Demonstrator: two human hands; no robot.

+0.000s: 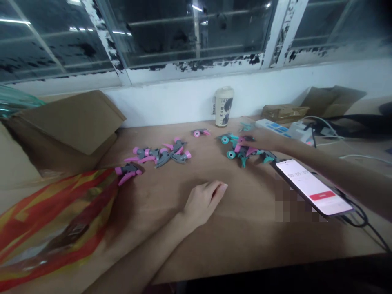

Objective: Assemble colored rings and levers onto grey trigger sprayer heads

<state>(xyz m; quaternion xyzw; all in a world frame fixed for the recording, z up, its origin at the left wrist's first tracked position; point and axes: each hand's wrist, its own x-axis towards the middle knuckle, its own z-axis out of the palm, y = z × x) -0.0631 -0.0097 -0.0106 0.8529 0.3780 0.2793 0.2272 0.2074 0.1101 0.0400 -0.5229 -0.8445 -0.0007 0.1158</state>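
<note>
My left hand (204, 201) rests on the brown tabletop with its fingers curled in, and nothing shows in them. From the right my right hand (262, 143) reaches into a pile of teal and grey trigger spray heads (231, 154). Its blurred fingers close around a pink trigger spray head (241, 146). Left of that pile, beyond my left hand, lies a group of pink and grey spray heads (165, 155). One more pink and grey spray head (128, 170) sits by the striped bag, and another pink-ringed one (199, 133) lies farther back.
A red and yellow striped plastic bag (101, 192) and an open cardboard box (76, 118) are at the left. A coffee cup (224, 107) stands against the wall. At right are a phone (314, 188) with a cable, a power strip (274, 128) and a small carton (284, 113).
</note>
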